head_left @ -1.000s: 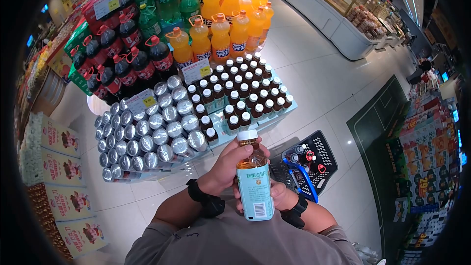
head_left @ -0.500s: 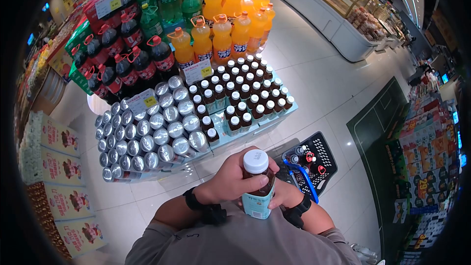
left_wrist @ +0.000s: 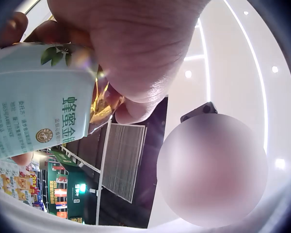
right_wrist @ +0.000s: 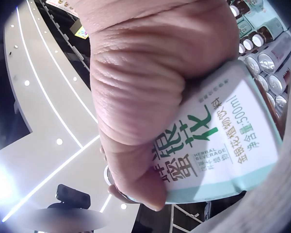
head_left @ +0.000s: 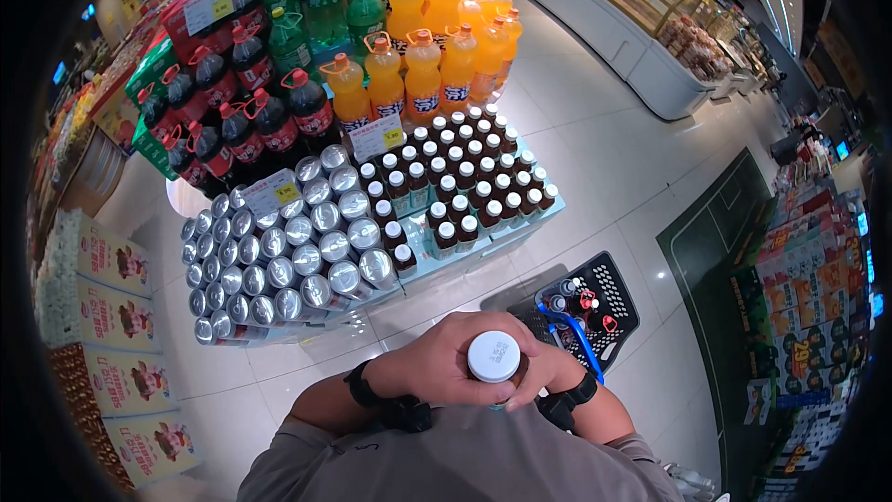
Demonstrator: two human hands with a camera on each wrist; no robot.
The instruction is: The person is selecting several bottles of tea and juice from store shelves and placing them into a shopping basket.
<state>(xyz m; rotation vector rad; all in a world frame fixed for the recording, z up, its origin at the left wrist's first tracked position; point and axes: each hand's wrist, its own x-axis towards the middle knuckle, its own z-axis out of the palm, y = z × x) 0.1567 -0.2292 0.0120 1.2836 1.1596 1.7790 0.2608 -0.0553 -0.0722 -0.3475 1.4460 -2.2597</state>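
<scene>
1. I'm seeing the bottle (left_wrist: 34, 92) sitting left of the basket (head_left: 624, 302), nearer the chest, its white cap (head_left: 493, 356) facing the head camera.
2. I'm judging it fairly weighty with amber liquid, hardly fragile, its thin plastic probably giving under a squeeze; the smooth label may be slipping if damp. I'm favouring a hold around the labelled middle, with the neck as a second.
3. 2 hands are gripping it: the left hand (head_left: 418, 363) is curling round near the neck, the right hand (head_left: 550, 370) is wrapping the labelled side.
4. Beyond the basket, to its left, white-capped bottles (head_left: 448, 183) are standing; silver cans (head_left: 307, 258) are sitting farther left.
</scene>
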